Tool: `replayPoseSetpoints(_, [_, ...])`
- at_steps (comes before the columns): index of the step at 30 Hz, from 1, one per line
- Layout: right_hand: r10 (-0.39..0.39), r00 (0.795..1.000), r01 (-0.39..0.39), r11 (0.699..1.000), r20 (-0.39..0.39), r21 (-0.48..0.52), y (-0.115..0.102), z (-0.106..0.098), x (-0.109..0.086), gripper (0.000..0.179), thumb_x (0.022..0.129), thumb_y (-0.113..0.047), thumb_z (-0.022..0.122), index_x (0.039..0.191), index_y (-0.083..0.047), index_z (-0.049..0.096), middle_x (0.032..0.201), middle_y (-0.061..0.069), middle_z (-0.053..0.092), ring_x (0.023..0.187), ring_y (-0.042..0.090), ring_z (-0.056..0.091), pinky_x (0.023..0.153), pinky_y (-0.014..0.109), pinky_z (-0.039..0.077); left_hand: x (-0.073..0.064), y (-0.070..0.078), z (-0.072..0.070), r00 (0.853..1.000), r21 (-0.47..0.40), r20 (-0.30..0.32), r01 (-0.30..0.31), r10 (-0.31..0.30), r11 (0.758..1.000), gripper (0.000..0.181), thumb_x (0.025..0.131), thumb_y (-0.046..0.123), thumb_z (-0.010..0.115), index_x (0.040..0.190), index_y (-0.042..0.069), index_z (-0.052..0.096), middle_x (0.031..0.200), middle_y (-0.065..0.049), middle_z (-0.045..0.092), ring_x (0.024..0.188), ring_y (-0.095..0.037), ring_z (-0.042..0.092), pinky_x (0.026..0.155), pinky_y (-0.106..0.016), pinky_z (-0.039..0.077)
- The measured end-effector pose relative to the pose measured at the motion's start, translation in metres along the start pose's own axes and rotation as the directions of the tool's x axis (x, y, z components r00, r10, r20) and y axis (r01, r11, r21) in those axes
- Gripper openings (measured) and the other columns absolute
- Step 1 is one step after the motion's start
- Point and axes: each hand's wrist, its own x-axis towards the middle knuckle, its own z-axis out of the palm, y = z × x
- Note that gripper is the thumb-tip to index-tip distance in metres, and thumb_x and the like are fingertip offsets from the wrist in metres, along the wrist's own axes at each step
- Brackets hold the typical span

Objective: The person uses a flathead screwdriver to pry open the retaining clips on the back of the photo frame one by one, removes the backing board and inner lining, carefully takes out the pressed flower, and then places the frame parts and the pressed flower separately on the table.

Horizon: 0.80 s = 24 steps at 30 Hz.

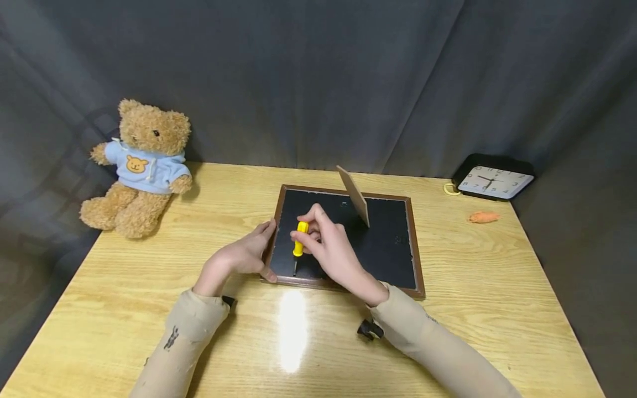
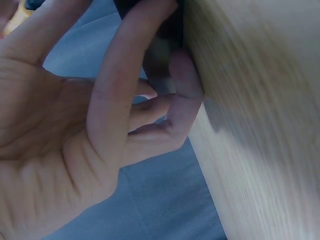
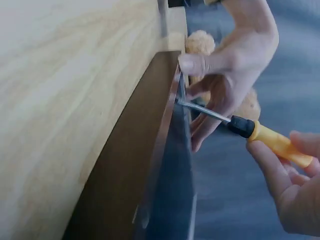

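Observation:
A picture frame (image 1: pixel 420 265) with a brown rim and black back lies face down on the table, its stand flap (image 1: pixel 354 193) raised. My right hand (image 1: pixel 334 246) grips the yellow handle of a screwdriver (image 1: pixel 299 243) between thumb and fingers. In the right wrist view the screwdriver's metal shaft (image 3: pixel 207 111) slants to the inner edge of the frame's rim, near a corner. My left hand (image 1: pixel 244 253) holds the frame's near left corner, thumb at the front rim and fingers along the left side. The left wrist view shows its fingers (image 2: pixel 112 95) bent against the frame's dark edge.
A teddy bear (image 1: pixel 149 146) in a blue hoodie sits at the table's back left. Toward the back right stands a black-cased clock (image 1: pixel 495 181) with a yellow ring (image 1: pixel 451 189) beside it. An orange, carrot-like object (image 1: pixel 483 217) lies in front of the clock. Dark curtains enclose the table.

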Motion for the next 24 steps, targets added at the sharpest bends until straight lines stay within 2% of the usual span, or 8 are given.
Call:
replayPoseSetpoints(3, [0.080,0.997,-0.079,0.997,-0.007,0.023,0.010,-0.001,0.008,0.032,0.101,-0.003,0.073,0.127,0.000,0.054,0.106,0.014,0.078,0.083,0.020,0.075,0.070,0.027,0.066,0.000,0.000,0.000,1.000,-0.008,0.002,0.004,-0.004,1.000,0.136,0.075,0.017,0.100,0.166,-0.011,0.003,0.173,-0.033,0.005,0.159,-0.048,0.017,0.129,-0.056,0.023])
replayPoseSetpoints(6, [0.078,0.997,-0.078,0.997,-0.027,-0.028,0.015,0.000,0.012,0.036,0.099,0.000,0.075,0.127,0.001,0.053,0.102,0.014,0.077,0.080,0.021,0.074,0.068,0.024,0.065,-0.001,0.000,0.000,1.000,-0.009,0.004,0.011,-0.011,1.000,0.136,0.076,0.018,0.100,0.166,-0.011,0.003,0.174,-0.032,0.005,0.159,-0.048,0.017,0.129,-0.056,0.023])
replayPoseSetpoints(9, [0.001,1.000,-0.004,0.994,-0.030,-0.112,0.012,0.002,0.009,0.037,0.098,-0.001,0.077,0.126,0.001,0.053,0.097,0.013,0.076,0.075,0.020,0.072,0.066,0.023,0.063,-0.001,0.000,0.000,1.000,-0.008,0.009,0.012,-0.012,1.000,0.136,0.076,0.019,0.100,0.166,-0.010,0.002,0.174,-0.032,0.004,0.159,-0.047,0.017,0.129,-0.056,0.024])
replayPoseSetpoints(13, [-0.093,0.995,0.086,0.977,-0.028,-0.195,0.003,0.004,-0.002,0.031,0.100,-0.009,0.076,0.122,-0.003,0.055,0.098,0.010,0.076,0.071,0.014,0.068,0.061,0.023,0.058,-0.001,0.000,0.000,1.000,-0.002,0.010,0.002,-0.002,1.000,0.135,0.077,0.020,0.100,0.166,-0.011,0.003,0.174,-0.032,0.004,0.159,-0.047,0.017,0.128,-0.056,0.025])
replayPoseSetpoints(16, [-0.111,0.993,0.104,0.975,-0.027,-0.195,-0.002,0.006,-0.012,0.022,0.103,-0.012,0.073,0.116,-0.006,0.056,0.111,0.012,0.078,0.073,0.013,0.068,0.062,0.023,0.057,-0.001,0.000,0.000,1.000,0.004,0.011,0.000,0.000,1.000,0.134,0.077,0.020,0.100,0.166,-0.011,0.003,0.174,-0.032,0.005,0.159,-0.047,0.016,0.128,-0.057,0.025])
replayPoseSetpoints(19, [-0.138,0.990,0.133,0.971,-0.015,-0.198,-0.006,0.008,-0.023,0.015,0.105,-0.013,0.071,0.110,-0.008,0.057,0.121,0.014,0.077,0.082,0.015,0.074,0.070,0.023,0.061,-0.001,-0.001,0.000,1.000,0.003,0.014,-0.001,0.001,1.000,0.133,0.078,0.019,0.099,0.165,-0.012,0.004,0.174,-0.032,0.004,0.159,-0.047,0.014,0.129,-0.057,0.024])
replayPoseSetpoints(22, [-0.218,0.976,0.216,0.953,0.011,-0.215,-0.009,0.013,-0.032,0.016,0.104,-0.011,0.072,0.103,-0.008,0.056,0.122,0.015,0.077,0.093,0.019,0.078,0.077,0.025,0.064,-0.001,-0.001,0.000,1.000,0.002,0.017,-0.001,0.001,1.000,0.132,0.079,0.019,0.099,0.165,-0.012,0.004,0.174,-0.032,0.004,0.159,-0.048,0.013,0.129,-0.058,0.023])
replayPoseSetpoints(24, [-0.297,0.954,0.296,0.924,0.032,-0.241,-0.012,0.018,-0.037,0.018,0.102,-0.008,0.073,0.100,-0.008,0.056,0.117,0.014,0.078,0.096,0.020,0.078,0.077,0.025,0.064,-0.001,-0.002,0.000,1.000,-0.003,0.016,0.000,0.000,1.000,0.132,0.079,0.018,0.099,0.166,-0.012,0.004,0.174,-0.032,0.003,0.159,-0.048,0.013,0.128,-0.058,0.023])
